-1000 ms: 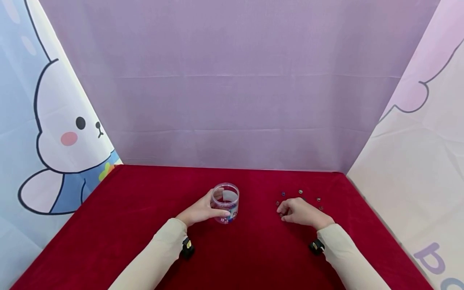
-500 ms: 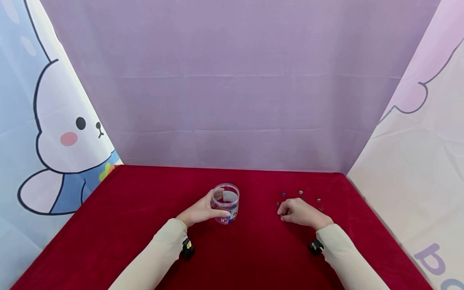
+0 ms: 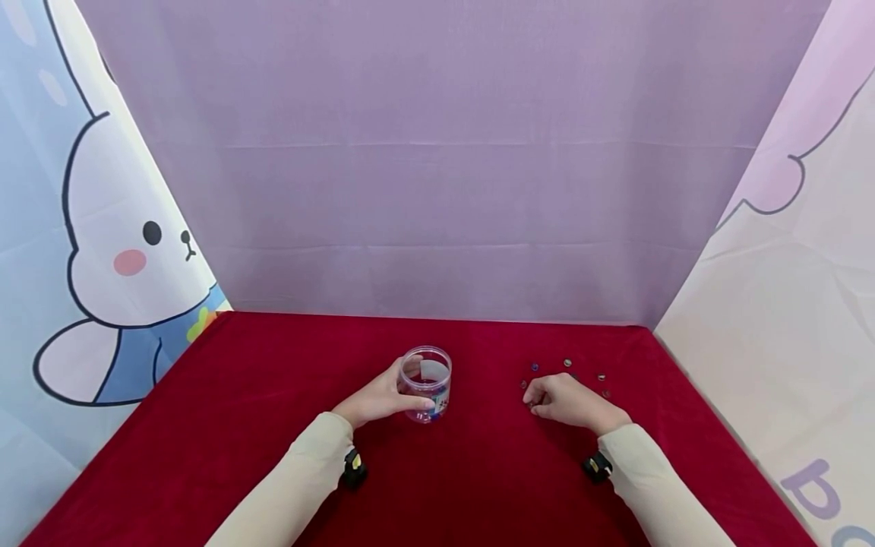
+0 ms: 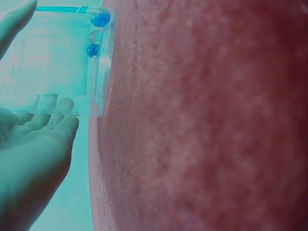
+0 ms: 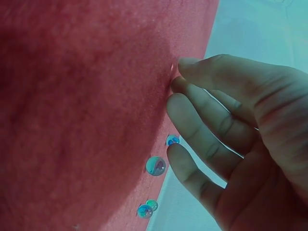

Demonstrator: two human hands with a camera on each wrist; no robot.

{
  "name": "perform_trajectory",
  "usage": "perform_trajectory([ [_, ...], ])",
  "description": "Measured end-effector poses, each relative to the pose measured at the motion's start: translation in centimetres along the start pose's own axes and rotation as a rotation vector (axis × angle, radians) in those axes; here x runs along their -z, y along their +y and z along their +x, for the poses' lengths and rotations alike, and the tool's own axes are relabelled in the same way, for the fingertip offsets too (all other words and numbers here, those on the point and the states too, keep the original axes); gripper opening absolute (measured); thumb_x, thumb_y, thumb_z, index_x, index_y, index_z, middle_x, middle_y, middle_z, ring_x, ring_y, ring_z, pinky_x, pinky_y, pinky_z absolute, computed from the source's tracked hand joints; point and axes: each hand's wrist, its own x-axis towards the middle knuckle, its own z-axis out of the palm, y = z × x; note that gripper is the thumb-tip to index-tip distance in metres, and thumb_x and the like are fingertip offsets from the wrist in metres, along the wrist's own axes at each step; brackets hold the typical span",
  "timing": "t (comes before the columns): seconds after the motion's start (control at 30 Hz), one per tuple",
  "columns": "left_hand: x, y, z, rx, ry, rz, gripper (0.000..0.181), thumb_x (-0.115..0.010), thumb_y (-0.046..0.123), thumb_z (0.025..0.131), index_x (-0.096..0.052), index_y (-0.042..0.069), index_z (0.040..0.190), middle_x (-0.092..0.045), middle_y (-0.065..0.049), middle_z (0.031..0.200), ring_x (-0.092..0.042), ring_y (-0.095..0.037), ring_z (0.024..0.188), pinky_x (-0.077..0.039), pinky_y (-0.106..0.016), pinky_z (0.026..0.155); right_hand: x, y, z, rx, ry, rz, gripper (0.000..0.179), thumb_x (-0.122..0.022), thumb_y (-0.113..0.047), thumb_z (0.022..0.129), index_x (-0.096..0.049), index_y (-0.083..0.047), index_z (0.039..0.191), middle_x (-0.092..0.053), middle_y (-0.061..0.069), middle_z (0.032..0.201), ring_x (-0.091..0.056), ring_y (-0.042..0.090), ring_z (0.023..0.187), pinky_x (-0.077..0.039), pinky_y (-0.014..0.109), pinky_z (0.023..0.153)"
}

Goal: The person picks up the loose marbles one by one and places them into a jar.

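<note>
**Left hand (image 3: 376, 396) gripping a jar (image 3: 425, 389), right hand (image 3: 570, 401) hanging over marbles (image 3: 601, 376)**

Near the middle of the red cloth (image 3: 478, 471), the clear jar is standing upright, its mouth facing up. The left hand is holding it from the left, thumb pressing along the near side and fingers (image 4: 66, 127) wrapping round the far side, so they are clamping on the jar. A printed label (image 3: 440, 399) is showing on its near right wall. In the left wrist view, two blue marbles (image 4: 100, 19) and a paler one (image 4: 93, 37) are lying at the jar's bottom.

To the right, well apart from the jar, the right hand is hanging low over the cloth, its fingers bending, the thumb and forefinger tips lying close together and the others slightly apart. I cannot tell whether those tips are pinching a marble. Several marbles are lying on the hand's far side, one partly hiding behind the knuckles.

Pale sleeves (image 3: 301, 463) are covering both arms. A purple curtain (image 3: 437, 190) is hanging beyond the far edge, and a rabbit print (image 3: 130, 228) is filling the left side.
</note>
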Motion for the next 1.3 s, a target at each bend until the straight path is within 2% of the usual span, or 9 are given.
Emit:
perform_trajectory([
  [0.3,0.1,-0.4,0.2,0.001,0.004,0.014,0.091,-0.084,0.034,0.082,-0.03,0.011,0.153,-0.047,-0.005,0.143,-0.045,-0.025,0.131,-0.04,-0.052,0.107,0.1,-0.1,0.0,0.027,0.009,-0.023,0.014,-0.073,-0.001,0.09,-0.073,-0.007,0.101,-0.069,-0.002,0.094,-0.062,0.008,0.081,-0.054,0.025,0.07],
  [1.07,0.1,0.2,-0.1,-0.004,0.007,0.018,0.09,-0.084,0.033,0.083,-0.031,0.01,0.152,-0.047,-0.006,0.143,-0.045,-0.026,0.131,-0.041,-0.052,0.106,0.9,-1.5,0.2,0.029,0.034,-0.024,0.015,-0.073,-0.003,0.09,-0.071,-0.005,0.105,-0.068,-0.005,0.092,-0.063,0.006,0.081,-0.054,0.025,0.071],
  [1.3,0.0,0.4,-0.2,0.002,0.007,0.013,0.092,-0.084,0.033,0.083,-0.03,0.01,0.153,-0.047,-0.006,0.143,-0.046,-0.025,0.129,-0.042,-0.05,0.106,1.0,-2.3,0.4,0.055,0.071,-0.036,0.018,-0.074,-0.002,0.09,-0.07,-0.005,0.107,-0.067,-0.006,0.095,-0.063,0.009,0.083,-0.054,0.025,0.072],
])
